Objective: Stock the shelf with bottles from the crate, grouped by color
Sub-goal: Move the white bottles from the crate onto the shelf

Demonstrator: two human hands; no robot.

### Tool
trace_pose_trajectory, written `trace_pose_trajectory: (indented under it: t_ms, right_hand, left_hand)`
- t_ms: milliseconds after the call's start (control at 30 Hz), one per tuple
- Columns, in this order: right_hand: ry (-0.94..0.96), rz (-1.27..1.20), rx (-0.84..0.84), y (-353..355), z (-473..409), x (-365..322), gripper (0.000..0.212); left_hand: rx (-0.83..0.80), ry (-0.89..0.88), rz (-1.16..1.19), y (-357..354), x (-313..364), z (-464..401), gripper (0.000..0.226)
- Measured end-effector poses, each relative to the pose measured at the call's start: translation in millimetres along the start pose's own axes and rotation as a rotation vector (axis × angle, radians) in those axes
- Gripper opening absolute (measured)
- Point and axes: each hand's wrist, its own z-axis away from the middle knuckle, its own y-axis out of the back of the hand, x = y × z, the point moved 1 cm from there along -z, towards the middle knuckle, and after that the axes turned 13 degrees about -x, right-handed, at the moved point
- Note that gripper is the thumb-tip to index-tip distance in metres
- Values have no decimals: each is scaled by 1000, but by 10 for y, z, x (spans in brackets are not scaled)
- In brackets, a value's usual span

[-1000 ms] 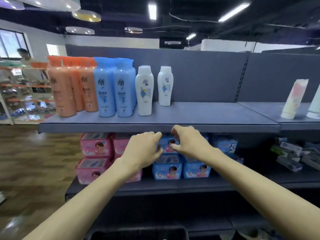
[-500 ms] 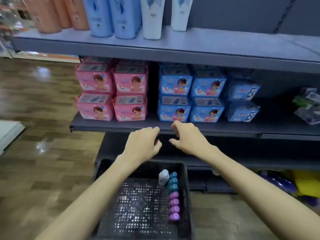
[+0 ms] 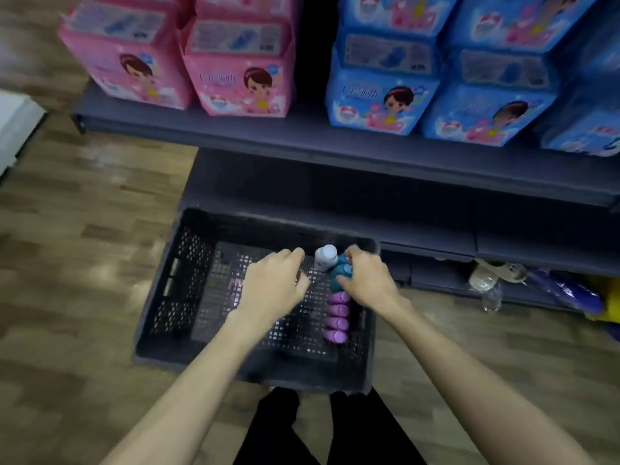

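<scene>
Shelf [image 3: 335, 142] spans the top of the view, dark grey, carrying pink packs [image 3: 235, 62] on the left and blue packs [image 3: 385, 78] on the right. Floor [image 3: 84, 229] is wood-patterned. Crate [image 3: 188, 263], black and perforated, sits on the floor just in front of the shelf base, long axis running away from the person.

Bottles stand upright along the crate's right wall in one row that follows that long axis, caps pointing up at the camera: white bottle [image 3: 326, 258] farthest, teal bottles [image 3: 339, 273] next, purple bottles [image 3: 336, 317] nearest.

Left hand [image 3: 273, 285] hovers over the crate floor, fingers loosely curled, holding nothing. Right hand [image 3: 365, 278] is down at the teal bottles, thumb and fingers curled against the caps; whether the grip has closed on one cannot be told.

Compared with half a second ago: the view has tipped further down, the upper shelf with the orange, blue and white bottles is out of frame, and both hands have dropped from shelf-edge height into the crate. Row of bottles is unchanged in order.
</scene>
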Motion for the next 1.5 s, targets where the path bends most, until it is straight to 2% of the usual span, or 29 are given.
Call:
trace_pose_trajectory:
  t_ms: [267, 500, 700, 833, 1167, 1333, 1500]
  right_hand:
    - [-73, -105, -66, -598, -936, 367, 45]
    - [-112, -246, 11, -1055, -1625, 531, 56]
    - [-168, -387, 109, -1282, -1893, 565, 48]
    - [-155, -351, 120, -1288, -1990, 610, 41]
    - [-32, -168, 171, -1090, -1613, 531, 37]
    - [34, -224, 182, -689, -1067, 350, 35]
    - [146, -205, 265, -157, -503, 133, 37]
  left_hand:
    - [-92, 66, 33, -735, -200, -478, 15]
    - [-123, 108, 67, -1224, -410, -828, 14]
    - [-128, 111, 140, -1437, -503, -914, 16]
    - [-146, 136, 159, -1539, -549, -908, 20]
    - [-142, 134, 174, -1322, -513, -808, 19]
    - [-113, 102, 149, -859, -374, -673, 14]
    - [-63, 46, 84, -410, -182, -493, 18]
